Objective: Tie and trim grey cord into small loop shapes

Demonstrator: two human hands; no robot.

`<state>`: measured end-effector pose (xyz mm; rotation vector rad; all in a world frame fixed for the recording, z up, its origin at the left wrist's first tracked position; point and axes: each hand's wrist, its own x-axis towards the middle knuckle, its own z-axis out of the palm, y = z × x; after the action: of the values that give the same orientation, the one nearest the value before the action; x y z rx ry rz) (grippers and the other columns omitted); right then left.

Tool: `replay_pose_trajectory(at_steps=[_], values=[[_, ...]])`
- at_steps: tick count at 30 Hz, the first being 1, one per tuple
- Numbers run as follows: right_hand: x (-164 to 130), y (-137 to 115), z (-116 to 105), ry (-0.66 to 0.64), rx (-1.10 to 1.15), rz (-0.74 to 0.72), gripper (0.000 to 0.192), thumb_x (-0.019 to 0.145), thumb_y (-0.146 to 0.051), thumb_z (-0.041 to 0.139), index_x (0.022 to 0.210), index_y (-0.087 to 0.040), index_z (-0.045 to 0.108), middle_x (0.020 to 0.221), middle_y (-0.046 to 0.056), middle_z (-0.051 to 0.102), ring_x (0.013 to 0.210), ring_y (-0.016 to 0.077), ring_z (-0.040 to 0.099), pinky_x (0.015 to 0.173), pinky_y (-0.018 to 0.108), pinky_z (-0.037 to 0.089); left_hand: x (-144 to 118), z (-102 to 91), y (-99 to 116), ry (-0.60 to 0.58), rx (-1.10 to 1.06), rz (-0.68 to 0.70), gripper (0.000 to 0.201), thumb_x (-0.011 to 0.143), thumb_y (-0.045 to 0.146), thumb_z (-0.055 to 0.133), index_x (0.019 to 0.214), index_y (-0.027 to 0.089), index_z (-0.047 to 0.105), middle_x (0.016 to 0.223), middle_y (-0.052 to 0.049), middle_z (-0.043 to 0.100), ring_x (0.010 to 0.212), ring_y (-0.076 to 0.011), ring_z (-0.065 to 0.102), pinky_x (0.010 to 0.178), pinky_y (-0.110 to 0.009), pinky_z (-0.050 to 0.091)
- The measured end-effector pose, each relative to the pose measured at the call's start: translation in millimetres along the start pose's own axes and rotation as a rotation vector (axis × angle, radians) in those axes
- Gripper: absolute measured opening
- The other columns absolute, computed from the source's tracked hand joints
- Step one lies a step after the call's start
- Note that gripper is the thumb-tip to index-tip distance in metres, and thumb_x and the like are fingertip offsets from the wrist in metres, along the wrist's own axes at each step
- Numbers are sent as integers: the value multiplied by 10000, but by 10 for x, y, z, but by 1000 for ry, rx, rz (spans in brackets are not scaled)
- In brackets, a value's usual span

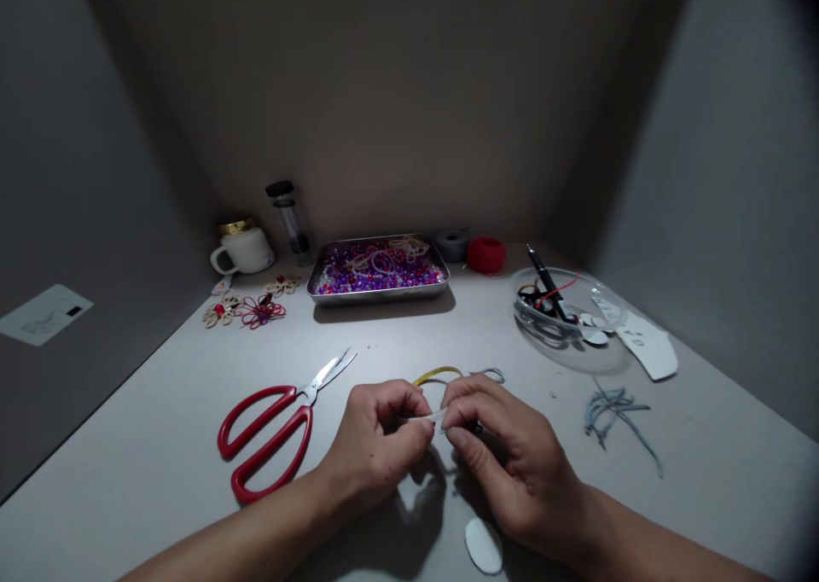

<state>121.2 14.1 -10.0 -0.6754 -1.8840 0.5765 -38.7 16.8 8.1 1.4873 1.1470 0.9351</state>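
Over the front middle of the table, my left hand (387, 441) is closed, with thumb and forefinger pinched on one end of a thin pale strip (436, 415). My right hand (512, 450) pinches the other end, so the strip spans the small gap between the fingertips. A narrow yellow band (440, 372) curves up behind the fingers; whether it joins the pale strip is hidden. Just past my right hand lies a loop of grey cord (491, 373). A white oval piece (484, 545) rests on the table below my right hand.
Red-handled scissors (272, 433) lie at left, blades pointing away. Behind stand a bead tray (377, 294), mug (246, 251), clear bottle (290, 224), red thread ball (486, 255) and grey spool (451, 245). Wire flowers (261, 311) lie left; a clear dish (569, 352) and grey-blue threads (614, 411) right.
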Motion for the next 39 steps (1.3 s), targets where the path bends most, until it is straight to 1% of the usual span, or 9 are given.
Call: replay_pose_trajectory(at_steps=[7,12,17,23,30,34,36,37,39], values=[[-8,-3,0,-23,-10,-20,150,780,-30,459,786,-139,562,767,79,555,727,181,548,628,318,480,-5,15,-10,31,45,5,89,612,187,506,525,188,489,532,-24,507,881,-261,555,641,-302,447],[-6,-17,-6,-30,0,-16,141,779,-32,457,779,-133,556,764,85,550,732,184,547,633,317,482,-9,6,-13,8,12,53,112,607,147,455,507,181,490,548,-22,494,878,-243,547,703,-312,431],[3,-8,-9,-27,-16,-21,150,783,-26,457,790,-139,555,774,81,552,742,182,548,642,316,482,-18,-8,-15,-20,-33,37,87,627,193,484,546,180,513,555,-28,496,892,-254,533,693,-318,431],[1,-12,-11,-44,-25,-17,155,783,-37,454,792,-148,562,767,79,553,733,187,551,631,324,493,-4,1,11,9,36,24,124,631,213,504,511,192,479,528,-24,482,925,-272,533,692,-322,439],[2,-26,5,-37,-5,-18,154,774,-39,458,778,-149,565,765,81,563,732,192,563,633,331,502,-4,19,10,27,78,80,120,609,171,460,492,196,454,533,-18,498,883,-258,551,806,-369,409],[-3,-22,1,-37,15,-12,144,776,-36,464,782,-141,562,775,81,563,734,183,560,641,316,489,-7,1,6,3,41,112,126,602,153,443,484,193,462,501,-3,465,772,-219,546,891,-388,361],[-8,-3,-6,-5,17,20,135,788,-47,470,789,-151,556,787,71,565,744,179,558,649,310,476,-9,-26,-11,-3,-4,117,120,593,133,430,562,178,537,564,-17,512,743,-204,533,863,-376,380],[-11,11,-9,22,15,48,127,796,-59,474,789,-158,553,792,66,564,752,179,556,656,309,468,-11,-41,-23,21,-22,134,172,591,122,428,654,167,582,655,-36,557,769,-204,531,841,-368,394],[-17,39,-12,82,19,114,111,817,-93,479,783,-172,549,799,54,560,767,180,552,671,310,455,-11,-69,-51,149,-15,214,293,621,108,451,872,164,593,889,-66,581,883,-212,521,820,-348,406]])
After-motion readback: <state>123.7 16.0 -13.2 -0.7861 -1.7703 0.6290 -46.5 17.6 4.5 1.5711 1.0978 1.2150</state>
